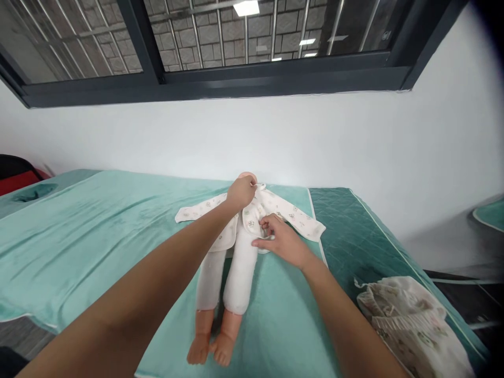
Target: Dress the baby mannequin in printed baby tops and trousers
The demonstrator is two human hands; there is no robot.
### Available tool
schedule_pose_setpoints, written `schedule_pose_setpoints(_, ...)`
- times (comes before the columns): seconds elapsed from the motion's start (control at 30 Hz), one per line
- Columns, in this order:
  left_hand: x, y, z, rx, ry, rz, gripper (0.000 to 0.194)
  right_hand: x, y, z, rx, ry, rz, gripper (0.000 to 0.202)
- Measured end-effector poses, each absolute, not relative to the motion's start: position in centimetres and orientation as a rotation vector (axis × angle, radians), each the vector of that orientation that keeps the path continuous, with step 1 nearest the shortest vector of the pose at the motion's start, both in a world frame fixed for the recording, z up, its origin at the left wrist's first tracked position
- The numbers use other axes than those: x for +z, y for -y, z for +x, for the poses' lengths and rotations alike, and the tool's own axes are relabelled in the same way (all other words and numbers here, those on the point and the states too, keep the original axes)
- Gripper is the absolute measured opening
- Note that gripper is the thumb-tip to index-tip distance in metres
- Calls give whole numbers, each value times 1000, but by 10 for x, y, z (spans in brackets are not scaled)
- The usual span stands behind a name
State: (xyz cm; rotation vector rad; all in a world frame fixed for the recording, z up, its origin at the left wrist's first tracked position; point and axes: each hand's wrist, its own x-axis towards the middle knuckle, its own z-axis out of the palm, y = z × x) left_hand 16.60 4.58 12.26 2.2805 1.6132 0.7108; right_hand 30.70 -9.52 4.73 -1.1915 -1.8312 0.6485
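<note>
A baby doll (pixel 239 278) lies on its back on the bed, its bare feet toward me and its legs covered in white. It wears a white printed baby shirt (pixel 301 216) with both sleeves spread out to the sides. My left hand (pixel 242 192) is closed in a pinch on the shirt at the collar, covering most of the doll's head. Lower down, my right hand (pixel 285 239) has curled fingers on the shirt's front flap near the hem, with the thumb lying lower, by the top of the leg.
A light teal sheet (pixel 98 231) covers the bed, with a darker quilted cover (pixel 334 226) at the right. A crumpled pair of printed white pants (pixel 417 325) lies at lower right. Behind are a white wall (pixel 315 136) and a barred window (pixel 236 42). Something red and black (pixel 18 178) stands far left.
</note>
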Motion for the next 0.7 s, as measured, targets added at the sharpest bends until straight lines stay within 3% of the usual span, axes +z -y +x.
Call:
schedule_pose_setpoints(0.07,121,-46,166,705,-1597,2284,16,50,95,309,701,1793,-1199,25)
schedule_pose_setpoints(0.33,118,-44,158,767,-1557,2290,20,64,117,273,513,1925,-899,7)
schedule_pose_setpoints(0.43,118,-41,155,728,-1468,2321,29,60,117,270,426,1934,-910,23)
schedule_pose_setpoints(0.57,125,-38,156,466,-1369,2535,59,57,114,272,382,1945,-941,34)
schedule_pose_setpoints(0.7,133,-36,167,137,-1455,2727,42,56,115,270,356,1986,-955,38)
